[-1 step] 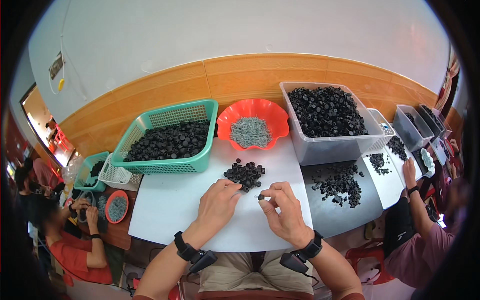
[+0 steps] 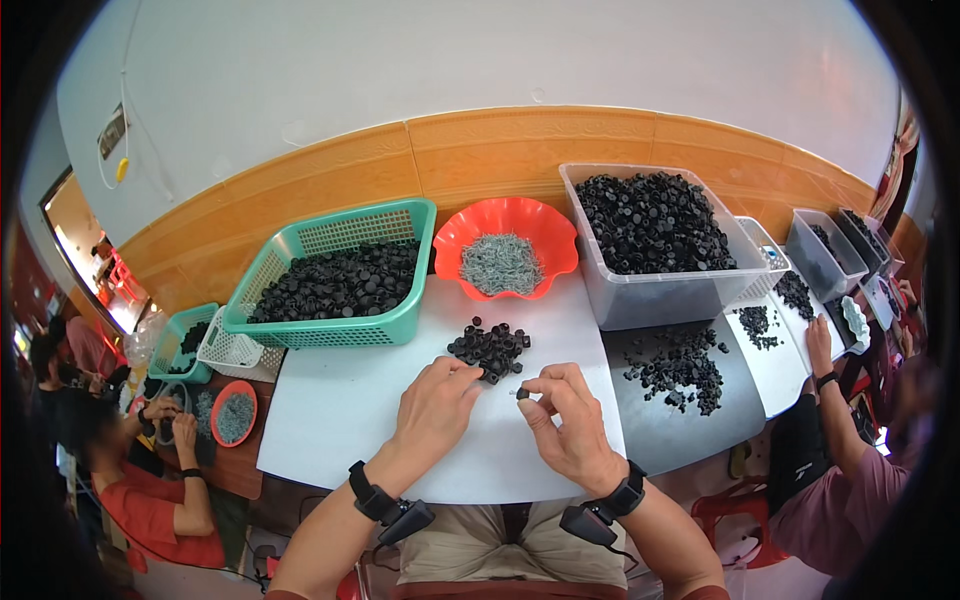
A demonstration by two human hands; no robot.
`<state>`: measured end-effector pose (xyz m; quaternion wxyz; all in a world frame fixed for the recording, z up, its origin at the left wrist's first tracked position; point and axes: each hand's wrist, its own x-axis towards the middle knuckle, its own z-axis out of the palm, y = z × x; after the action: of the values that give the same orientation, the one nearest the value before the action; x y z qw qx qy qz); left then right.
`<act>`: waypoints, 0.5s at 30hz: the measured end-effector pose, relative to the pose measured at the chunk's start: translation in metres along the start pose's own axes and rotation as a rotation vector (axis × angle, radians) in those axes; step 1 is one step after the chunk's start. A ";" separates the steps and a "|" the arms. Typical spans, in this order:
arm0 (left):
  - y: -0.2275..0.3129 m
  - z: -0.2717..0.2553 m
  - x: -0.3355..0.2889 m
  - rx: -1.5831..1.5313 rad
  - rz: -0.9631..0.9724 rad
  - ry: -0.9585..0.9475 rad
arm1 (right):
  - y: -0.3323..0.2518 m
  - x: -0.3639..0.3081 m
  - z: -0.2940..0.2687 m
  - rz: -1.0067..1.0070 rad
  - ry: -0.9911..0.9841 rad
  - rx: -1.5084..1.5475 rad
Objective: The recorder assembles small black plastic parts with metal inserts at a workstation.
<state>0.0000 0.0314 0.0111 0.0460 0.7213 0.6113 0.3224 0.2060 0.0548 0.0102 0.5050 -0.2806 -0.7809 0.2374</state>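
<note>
A pile of small black plastic caps (image 2: 488, 346) lies on the white tabletop (image 2: 350, 420) in front of me. At the pile's near left edge, my left hand (image 2: 432, 405) has its fingers bent and drawn together. Its fingertips are partly hidden, and I cannot make out what is in them. To the right, my right hand (image 2: 572, 425) pinches one small black cap (image 2: 523, 394) between thumb and fingers, just above the table. A thin grey bit, perhaps a screw, sticks out on the cap's left side. Both wrists carry black straps with devices.
Behind the pile stands a red scalloped bowl (image 2: 455, 250) of grey screws. A green basket (image 2: 330, 333) of black caps is left, a clear bin (image 2: 660, 300) of caps right. More caps (image 2: 685, 370) lie on a dark board. Co-workers sit on both sides.
</note>
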 end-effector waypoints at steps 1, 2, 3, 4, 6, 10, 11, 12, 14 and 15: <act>-0.001 0.000 0.001 0.002 0.000 0.000 | 0.000 0.000 0.000 0.000 0.000 0.002; -0.003 0.001 0.002 0.019 0.006 -0.009 | -0.001 0.000 0.000 0.000 0.003 0.009; -0.005 0.002 0.003 0.036 0.014 -0.018 | -0.001 0.000 0.000 0.001 0.006 0.015; -0.004 0.001 0.004 0.037 0.014 -0.019 | -0.001 0.000 0.000 0.001 0.006 0.016; -0.004 0.001 0.008 0.006 -0.052 -0.070 | -0.001 0.000 0.000 0.018 0.011 0.032; -0.001 0.000 0.007 0.005 -0.050 -0.075 | -0.001 0.000 -0.002 0.031 0.008 0.048; -0.001 -0.001 0.006 -0.073 -0.055 -0.046 | -0.001 0.000 -0.002 0.030 0.010 0.051; 0.000 -0.001 0.004 -0.151 -0.059 -0.018 | -0.001 0.000 -0.002 0.029 0.013 0.053; 0.004 -0.003 0.002 -0.242 -0.079 -0.023 | -0.001 0.001 -0.003 0.034 0.016 0.053; 0.005 -0.004 0.000 -0.333 -0.100 -0.024 | -0.002 0.001 -0.003 0.036 0.016 0.054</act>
<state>0.0022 0.0288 0.0163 0.1882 0.6763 0.5839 0.4079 0.2085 0.0542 0.0133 0.5145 -0.2828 -0.7648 0.2654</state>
